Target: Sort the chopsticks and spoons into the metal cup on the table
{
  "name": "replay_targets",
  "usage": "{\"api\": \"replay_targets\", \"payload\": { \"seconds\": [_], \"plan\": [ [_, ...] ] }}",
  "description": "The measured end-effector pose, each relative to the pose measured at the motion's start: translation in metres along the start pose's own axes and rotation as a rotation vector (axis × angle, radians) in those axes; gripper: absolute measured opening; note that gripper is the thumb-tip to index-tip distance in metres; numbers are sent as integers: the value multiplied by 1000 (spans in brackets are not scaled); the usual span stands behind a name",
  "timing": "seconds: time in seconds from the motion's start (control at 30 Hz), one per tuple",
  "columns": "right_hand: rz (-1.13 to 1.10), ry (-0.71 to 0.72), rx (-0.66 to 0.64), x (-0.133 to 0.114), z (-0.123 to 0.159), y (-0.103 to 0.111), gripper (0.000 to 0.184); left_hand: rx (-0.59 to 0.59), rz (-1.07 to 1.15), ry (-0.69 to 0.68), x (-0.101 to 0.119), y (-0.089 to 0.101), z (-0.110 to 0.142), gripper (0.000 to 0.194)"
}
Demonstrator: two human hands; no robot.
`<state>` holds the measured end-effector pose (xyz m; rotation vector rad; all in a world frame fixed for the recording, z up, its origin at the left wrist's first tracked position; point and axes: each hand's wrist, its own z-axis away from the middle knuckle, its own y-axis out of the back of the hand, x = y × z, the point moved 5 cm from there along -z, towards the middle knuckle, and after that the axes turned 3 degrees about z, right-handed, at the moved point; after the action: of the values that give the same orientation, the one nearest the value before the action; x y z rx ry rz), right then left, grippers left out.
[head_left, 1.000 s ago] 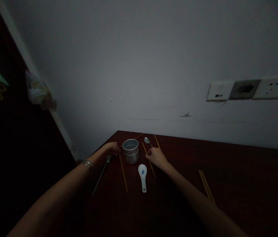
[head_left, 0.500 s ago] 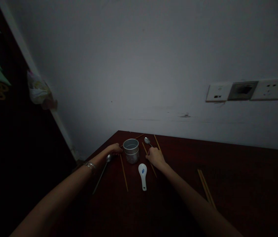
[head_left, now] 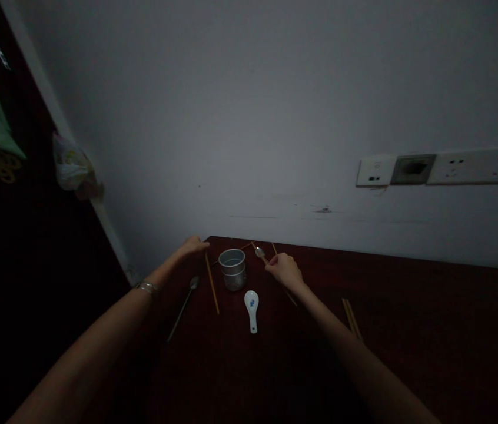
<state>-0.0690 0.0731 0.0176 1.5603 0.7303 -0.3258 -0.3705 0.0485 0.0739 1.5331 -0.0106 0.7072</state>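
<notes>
My left hand (head_left: 196, 244), at the far left of the table, is closed on the upper end of a wooden chopstick (head_left: 212, 284), which slants down toward me. My right hand (head_left: 285, 269) pinches another chopstick (head_left: 291, 299), its two ends showing on either side of the fingers. Beside those fingers lies the bowl of a metal spoon (head_left: 260, 252), its handle hidden by the hand. Between both hands stands a metal cup (head_left: 233, 271). Closer to me is a white ceramic spoon (head_left: 252, 309) with a blue mark. A long-handled metal spoon (head_left: 182, 312) lies left of the cup.
Behind the cup lies a chopstick (head_left: 245, 246), and one more (head_left: 274, 249) is partly covered by my right hand. Further right are several chopsticks (head_left: 352, 318) together. The dark red table (head_left: 408, 294) meets a grey wall (head_left: 231, 118) with sockets (head_left: 474, 166). A plastic bag (head_left: 71, 165) hangs left.
My left hand has moved away from me and lifted its chopstick's upper end. The chopstick in my right hand has shifted away from me and tilted more. My view has turned slightly right.
</notes>
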Motion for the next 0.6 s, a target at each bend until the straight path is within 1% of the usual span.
{"api": "replay_targets", "payload": {
  "seconds": [0.03, 0.1, 0.17, 0.2, 0.27, 0.33, 0.4, 0.47, 0.53, 0.6],
  "plan": [
    [-56, 15, 24, 0, 0, 9, 15, 46, -2, 5, 5, 16, 3, 29],
    [-189, 44, 72, 1, 0, 29, 15, 187, 43, -1, 16, 51, 12, 32],
    [-359, 43, 65, 1, 4, 47, 18, 267, 119, -118, 36, 78, 24, 35],
    [-457, 39, 40, 1, 7, 55, 19, 282, 156, -200, 50, 88, 30, 35],
    [-652, 41, -17, -2, 16, 70, 20, 279, 190, -281, 77, 96, 44, 34],
    [-806, 52, -52, -4, 28, 83, 22, 238, 213, -336, 108, 91, 59, 34],
    [-914, 58, -73, -4, 42, 93, 23, 167, 233, -403, 141, 75, 76, 37],
    [-994, 52, -95, -1, 54, 99, 24, 56, 276, -483, 172, 50, 93, 36],
    [-1048, 25, -101, 6, 64, 105, 26, -78, 386, -618, 201, 24, 111, 31],
    [-1078, -2, -100, 15, 73, 110, 28, -196, 490, -724, 224, 1, 124, 29]
  ]
}}
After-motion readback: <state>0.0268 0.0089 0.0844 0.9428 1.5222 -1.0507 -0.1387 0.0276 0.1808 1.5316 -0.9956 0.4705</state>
